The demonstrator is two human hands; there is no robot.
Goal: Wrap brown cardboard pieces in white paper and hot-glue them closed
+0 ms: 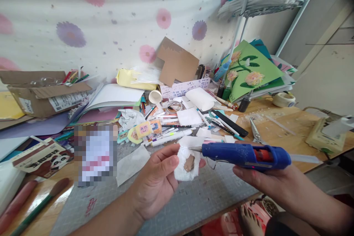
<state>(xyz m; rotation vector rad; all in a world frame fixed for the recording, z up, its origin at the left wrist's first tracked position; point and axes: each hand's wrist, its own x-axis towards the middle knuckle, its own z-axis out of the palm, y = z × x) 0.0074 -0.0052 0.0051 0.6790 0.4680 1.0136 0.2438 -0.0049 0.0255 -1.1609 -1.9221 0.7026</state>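
Observation:
Between the thumb and fingers of my left hand (159, 182) is a small white fluffy piece (181, 166) with a brown patch in its middle. What it is made of I cannot tell for sure. My right hand (265, 180) grips a blue hot glue gun (235, 155) lying on its side. The gun's metal nozzle (195, 149) points left and is at the upper edge of the white piece; whether it touches is unclear. Both hands are above a grey cutting mat (204, 195). A torn sheet of white paper (132, 164) lies left of my left hand.
Markers (173, 138), paper scraps and a black pouch (232, 123) crowd the middle. Scissors (256, 131) lie on the right, near a power strip (326, 134). A cardboard box (41, 97), a panda-printed pack (38, 158) and a brush (41, 206) are on the left. Green flower artwork (249, 66) leans at back right.

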